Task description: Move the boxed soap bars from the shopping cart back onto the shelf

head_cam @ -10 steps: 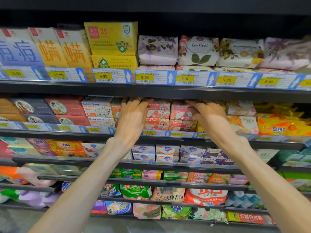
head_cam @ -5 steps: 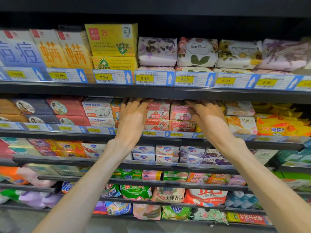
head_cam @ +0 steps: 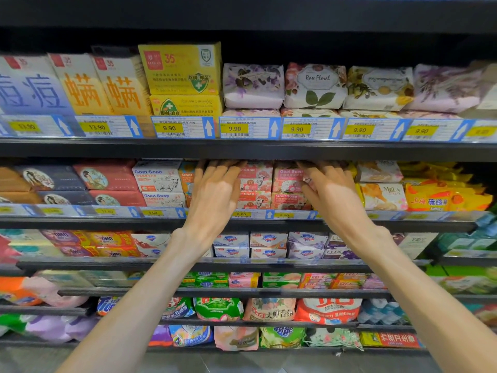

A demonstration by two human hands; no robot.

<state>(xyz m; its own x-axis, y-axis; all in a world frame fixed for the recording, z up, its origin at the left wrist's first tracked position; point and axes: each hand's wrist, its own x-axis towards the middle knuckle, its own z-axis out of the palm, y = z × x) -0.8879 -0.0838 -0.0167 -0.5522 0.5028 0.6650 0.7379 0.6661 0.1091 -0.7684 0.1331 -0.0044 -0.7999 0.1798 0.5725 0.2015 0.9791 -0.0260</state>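
Note:
Pink Goat Soap boxes (head_cam: 287, 181) stand in two stacks of two on the second shelf (head_cam: 269, 225). My left hand (head_cam: 215, 195) lies flat against the left side of the stacks, fingers spread up to the shelf above, partly covering the left pink boxes (head_cam: 255, 184) and an orange Goat Soap box (head_cam: 186, 179). My right hand (head_cam: 332, 193) rests against the right side of the upper right pink box, fingers apart. Neither hand closes around a box. The shopping cart is out of view.
White and blue Goat Soap boxes (head_cam: 157, 180) sit left of my left hand, wrapped MeLy soaps (head_cam: 383, 196) right of my right hand. Price tags (head_cam: 234, 127) line the shelf above. Lower shelves hold Safeguard boxes (head_cam: 267, 244) and detergent bags (head_cam: 326, 309).
Both hands stay on the pink Goat Soap stacks. My right hand's fingers have shifted slightly left onto the upper right box.

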